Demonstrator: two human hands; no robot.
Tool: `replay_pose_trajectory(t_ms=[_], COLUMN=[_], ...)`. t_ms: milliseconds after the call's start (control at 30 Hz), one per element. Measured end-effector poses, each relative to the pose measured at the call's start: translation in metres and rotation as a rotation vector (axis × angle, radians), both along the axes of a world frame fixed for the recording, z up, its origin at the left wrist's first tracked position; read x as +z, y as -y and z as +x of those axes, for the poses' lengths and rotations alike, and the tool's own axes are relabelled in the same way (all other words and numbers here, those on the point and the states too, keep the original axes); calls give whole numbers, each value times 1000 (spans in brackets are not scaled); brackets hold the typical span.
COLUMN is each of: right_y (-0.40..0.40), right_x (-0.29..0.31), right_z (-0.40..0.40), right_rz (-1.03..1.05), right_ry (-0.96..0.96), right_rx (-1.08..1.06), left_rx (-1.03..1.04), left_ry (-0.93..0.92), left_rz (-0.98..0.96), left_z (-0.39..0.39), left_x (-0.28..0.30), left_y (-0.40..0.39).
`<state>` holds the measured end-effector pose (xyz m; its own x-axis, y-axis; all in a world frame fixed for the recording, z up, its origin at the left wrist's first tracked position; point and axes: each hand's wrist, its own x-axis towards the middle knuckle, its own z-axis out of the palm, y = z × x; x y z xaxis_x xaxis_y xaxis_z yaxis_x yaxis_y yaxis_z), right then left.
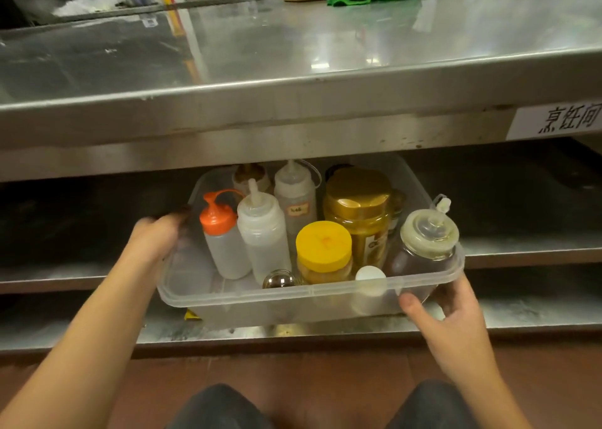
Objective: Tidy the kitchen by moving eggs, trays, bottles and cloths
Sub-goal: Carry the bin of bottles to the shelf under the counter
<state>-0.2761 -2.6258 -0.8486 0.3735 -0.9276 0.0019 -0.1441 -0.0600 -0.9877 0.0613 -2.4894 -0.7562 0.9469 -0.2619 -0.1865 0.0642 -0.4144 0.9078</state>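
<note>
Both hands [153,236] [452,308] grip bottle-filled tub [293,301].

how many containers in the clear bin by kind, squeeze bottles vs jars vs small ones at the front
In the clear bin:
Squeeze bottles: 4 (orange cap, two clear-capped, one half hidden at the back)
Jars: 3 (yellow lid, gold lid, clear spout lid)
Small items at front: 2 (chrome top, white cap)
Total: 9
</note>
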Motion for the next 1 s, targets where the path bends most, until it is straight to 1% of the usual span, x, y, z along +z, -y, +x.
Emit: replay_pose_trajectory(t_ms=[100,167,267,333,367,433,500,633,733,1000], right_y=[-3,-3,-4,-3,-3,-3,-6,-15,-14,-12], right_x=[0,-1,-3,-4,-6,-10,-15,-20,-21,-30], right_z=[3,5,6,7,7,9,11,14,15,8], right_rz=[-39,-51,-73,-88,-95,-99,-94,-60,-79,-120], right_ry=[34,57,93,95,91,105,137,179,207,198], right_rx=[-28,-36,-36,-32,-33,-53,-116,-217,-202,-163], left_rx=[-10,-8,16,39,36,-9,-61,-29,-9,-3], left_ry=[-126,-145,3,70,95,144,204,226,247,269], left_rz=[-135,-192,-278,-377,-397,-372,-359,-387,-382,-385], left_z=[-9,-21,-44,-63,-73,-91,-104,-110,-108,-110], left_x=[3,-5,-43,-71,-82,-95,-97,-98,-98,-102], left_y=[-10,-22,-50,-69,-76,-83,-83,-76,-75,-73])
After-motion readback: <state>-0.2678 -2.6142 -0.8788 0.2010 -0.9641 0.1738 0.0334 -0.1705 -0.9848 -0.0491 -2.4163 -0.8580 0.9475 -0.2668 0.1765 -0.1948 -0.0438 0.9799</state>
